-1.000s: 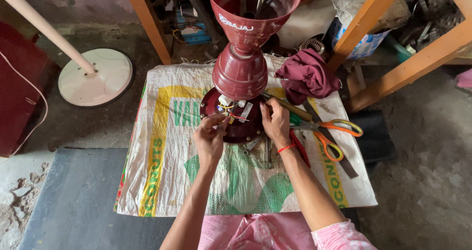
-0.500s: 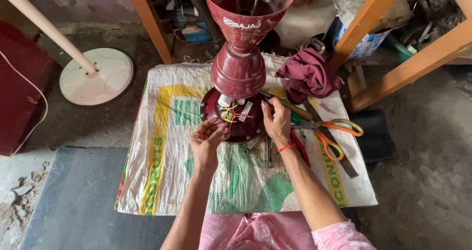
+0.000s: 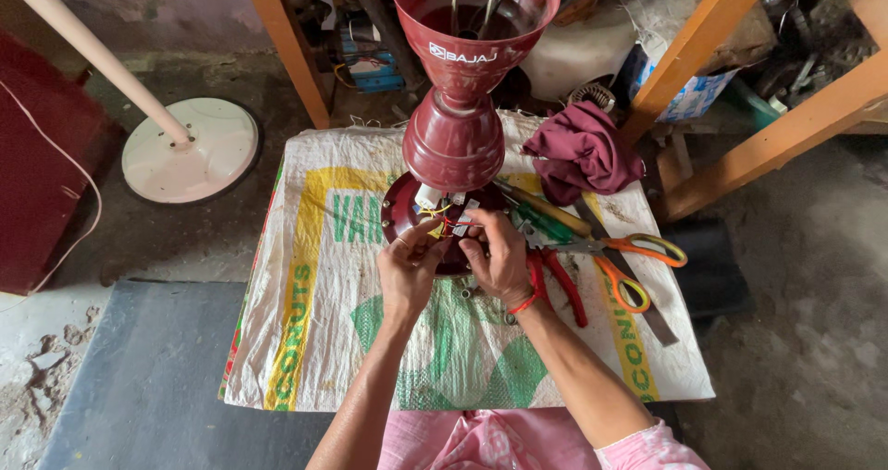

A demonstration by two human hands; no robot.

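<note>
A dark red ceiling fan motor point(image 3: 453, 137) with its cup-shaped canopy stands upright on a printed woven sack point(image 3: 324, 276). Thin yellow and red wires point(image 3: 442, 216) and a small white part sit at its base. My left hand point(image 3: 407, 266) pinches the wires at the near side of the base. My right hand point(image 3: 499, 257), with a red thread on the wrist, holds the wires and small parts just beside it. Both hands touch the motor's lower rim.
Orange-handled scissors point(image 3: 624, 262), red-handled pliers point(image 3: 555, 285) and a green-handled screwdriver point(image 3: 541, 220) lie right of the motor. A maroon cloth point(image 3: 583, 151) lies behind them. A white round stand base point(image 3: 190, 151) sits far left. Orange wooden legs point(image 3: 703, 58) rise at the back.
Both hands have drawn closer together at the motor's base, fingers now on the wires. The view has shifted slightly, with the motor a little lower in frame.
</note>
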